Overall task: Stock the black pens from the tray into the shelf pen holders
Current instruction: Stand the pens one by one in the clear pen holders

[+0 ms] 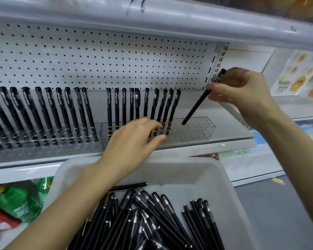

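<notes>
One pen (197, 107) was pinched near its capped upper end between thumb and fingers of the right hand (242, 92). It was held tilted, its lower tip just above the unfilled right end of the clear holder (195, 130) at the right end of the shelf (224, 144). The left hand (134, 139) was laid against the front of that holder, fingers fairly straight and touching the bases of the last pens in the standing row (134, 105). Nothing was seen to be gripped by it, and it was judged to be steadying the holder. A second holder (43, 141) along the left of the shelf was already filled.

The rest of the stock (152, 222) lay heaped loosely across the near left of the tray (224, 177), below the shelf's front edge.

Each pen was judged to be light, stiff and smooth, liable to roll or slip but not to bend. A pinch on the upper third, as shown, was thought best, so that the lower end could be steered freely into a hole. The holder, light and clear, was judged apt to slide or tip if it were pushed sideways, hence the value of a bracing hand.
</notes>
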### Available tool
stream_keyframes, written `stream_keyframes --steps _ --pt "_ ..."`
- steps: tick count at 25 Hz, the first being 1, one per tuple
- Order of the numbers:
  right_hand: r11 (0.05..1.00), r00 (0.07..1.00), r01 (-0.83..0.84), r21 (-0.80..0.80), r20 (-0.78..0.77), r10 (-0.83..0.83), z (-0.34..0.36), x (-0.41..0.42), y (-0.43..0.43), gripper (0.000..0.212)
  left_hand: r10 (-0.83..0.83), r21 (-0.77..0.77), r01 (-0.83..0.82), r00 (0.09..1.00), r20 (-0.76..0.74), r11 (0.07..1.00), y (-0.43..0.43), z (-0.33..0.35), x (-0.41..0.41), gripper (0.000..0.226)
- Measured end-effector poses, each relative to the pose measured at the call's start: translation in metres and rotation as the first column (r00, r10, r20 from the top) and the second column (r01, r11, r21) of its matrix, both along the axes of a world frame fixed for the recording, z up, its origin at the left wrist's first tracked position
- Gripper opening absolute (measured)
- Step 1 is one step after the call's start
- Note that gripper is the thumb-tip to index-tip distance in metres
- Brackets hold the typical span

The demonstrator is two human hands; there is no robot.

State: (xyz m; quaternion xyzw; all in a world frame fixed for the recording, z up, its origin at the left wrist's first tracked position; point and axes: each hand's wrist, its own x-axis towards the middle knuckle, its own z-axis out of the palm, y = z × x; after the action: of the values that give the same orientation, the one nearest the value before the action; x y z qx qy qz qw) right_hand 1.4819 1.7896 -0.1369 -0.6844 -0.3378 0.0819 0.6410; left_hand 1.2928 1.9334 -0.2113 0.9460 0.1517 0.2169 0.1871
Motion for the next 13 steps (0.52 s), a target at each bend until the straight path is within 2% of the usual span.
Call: stream_keyframes --steps 4,13 --pt "1.0 0.999 0.009 -0.01 0.043 -0.009 -0.009 0.015 0.021 0.016 -0.002 0.131 0.013 0.997 -0.079 0.991 0.002 -0.009 -0.001 0.05" --pt "0.988 0.984 -0.079 -0.131 0.151 0.099 -0.019 0.031 0.042 0.019 0.016 0.22 0.007 0.995 -0.102 0.975 0.004 -0.016 0.001 0.056"
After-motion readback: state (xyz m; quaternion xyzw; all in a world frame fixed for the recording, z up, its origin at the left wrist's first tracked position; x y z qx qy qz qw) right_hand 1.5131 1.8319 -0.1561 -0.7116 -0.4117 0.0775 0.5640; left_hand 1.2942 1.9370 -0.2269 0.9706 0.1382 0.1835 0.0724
